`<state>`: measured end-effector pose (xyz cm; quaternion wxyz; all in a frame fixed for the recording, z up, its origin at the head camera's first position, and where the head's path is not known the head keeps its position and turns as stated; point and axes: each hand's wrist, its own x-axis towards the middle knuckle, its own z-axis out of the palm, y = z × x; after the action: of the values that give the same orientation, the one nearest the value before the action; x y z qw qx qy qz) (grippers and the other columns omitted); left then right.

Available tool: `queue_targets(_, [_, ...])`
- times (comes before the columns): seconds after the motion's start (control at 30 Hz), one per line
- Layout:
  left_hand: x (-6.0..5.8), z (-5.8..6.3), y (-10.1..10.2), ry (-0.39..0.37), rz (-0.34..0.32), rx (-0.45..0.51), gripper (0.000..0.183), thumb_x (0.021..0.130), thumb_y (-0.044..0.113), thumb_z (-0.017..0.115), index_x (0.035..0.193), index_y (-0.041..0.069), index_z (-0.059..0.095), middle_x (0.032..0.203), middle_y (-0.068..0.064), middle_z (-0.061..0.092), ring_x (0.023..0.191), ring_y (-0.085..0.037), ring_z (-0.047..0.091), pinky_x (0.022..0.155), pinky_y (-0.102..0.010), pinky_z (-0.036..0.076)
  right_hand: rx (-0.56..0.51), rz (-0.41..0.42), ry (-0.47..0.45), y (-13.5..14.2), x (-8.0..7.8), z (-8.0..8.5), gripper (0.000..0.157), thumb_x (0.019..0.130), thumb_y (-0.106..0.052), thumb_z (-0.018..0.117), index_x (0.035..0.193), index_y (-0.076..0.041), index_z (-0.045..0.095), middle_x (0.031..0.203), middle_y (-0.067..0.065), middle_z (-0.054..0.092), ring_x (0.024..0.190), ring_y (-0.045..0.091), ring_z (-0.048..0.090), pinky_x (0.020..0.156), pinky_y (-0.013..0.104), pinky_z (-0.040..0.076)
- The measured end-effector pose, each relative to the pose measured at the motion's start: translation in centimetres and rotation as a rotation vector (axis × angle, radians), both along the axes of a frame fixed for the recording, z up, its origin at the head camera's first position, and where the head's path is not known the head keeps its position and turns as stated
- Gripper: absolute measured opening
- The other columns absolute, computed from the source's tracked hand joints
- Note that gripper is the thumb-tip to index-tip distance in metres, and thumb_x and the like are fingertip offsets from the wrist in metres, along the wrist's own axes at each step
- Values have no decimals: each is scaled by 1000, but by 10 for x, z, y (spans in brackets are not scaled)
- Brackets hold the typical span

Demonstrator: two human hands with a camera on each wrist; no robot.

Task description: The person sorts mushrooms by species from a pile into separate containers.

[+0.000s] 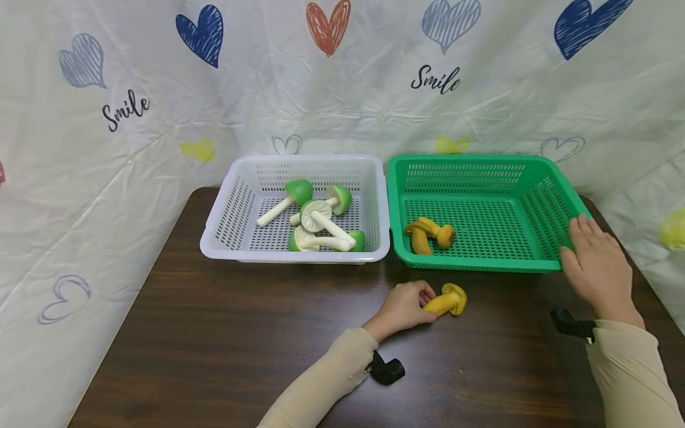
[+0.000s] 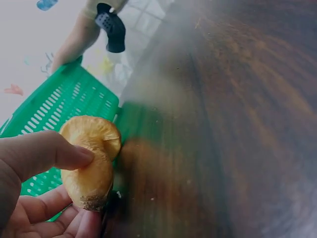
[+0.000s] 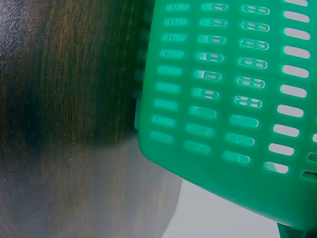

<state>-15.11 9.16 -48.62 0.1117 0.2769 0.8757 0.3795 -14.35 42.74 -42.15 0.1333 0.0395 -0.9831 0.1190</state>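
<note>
In front of the green basket [image 1: 476,263], my left hand [image 1: 405,306] pinches a yellow mushroom [image 1: 452,299] by its stem, the cap pointing right. The left wrist view shows the thumb [image 2: 74,156] across the mushroom [image 2: 91,163], with fingers beneath it. My right hand [image 1: 599,261] rests with straight fingers on the right rim of the green basket. Only the basket's slotted side [image 3: 208,99] shows in the right wrist view; the hand is hidden there. Inside the basket, at its front left, lie yellow-brown mushrooms [image 1: 421,241].
A white basket [image 1: 214,241] stands close beside the green one, on its left. It holds several green-capped mushrooms [image 1: 299,191] with white stems. Both stand at the back of the dark wooden table [image 1: 241,333], before a white cloth [image 1: 342,89] printed with hearts.
</note>
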Motion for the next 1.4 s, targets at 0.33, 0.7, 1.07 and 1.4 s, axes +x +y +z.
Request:
queue_targets(0.33, [-1, 4, -4, -78, -7, 28, 26, 73, 16, 78, 95, 10, 66, 82, 8, 64, 69, 4, 56, 64, -8, 42, -5, 1, 5, -1, 1, 1, 56, 97, -16, 30, 144, 11, 19, 149, 31, 16, 142, 35, 6, 114, 46, 2])
queue_targets(0.7, [-2, 9, -8, -183, -27, 106, 27, 75, 16, 80, 96, 7, 66, 84, 2, 68, 70, 2, 59, 64, -10, 46, -5, -2, -41, -3, 2, 3, 56, 99, -18, 27, 145, 11, 14, 150, 30, 11, 142, 34, 2, 114, 44, -2])
queue_targets(1.07, [2, 12, -9, -174, -20, 147, 26, 73, 11, 81, 95, 6, 68, 82, 2, 70, 68, 4, 59, 63, -9, 46, -5, -1, -36, -1, 1, 2, 56, 98, -17, 28, 145, 11, 16, 149, 31, 12, 142, 35, 3, 114, 45, -1])
queue_targets(1.4, [7, 19, -9, -144, -14, 168, 22, 72, 9, 82, 92, 5, 72, 79, 2, 71, 66, 6, 59, 60, -8, 46, -4, -2, -41, -2, 1, 2, 56, 99, -18, 28, 145, 10, 15, 150, 31, 12, 142, 35, 3, 114, 45, -1])
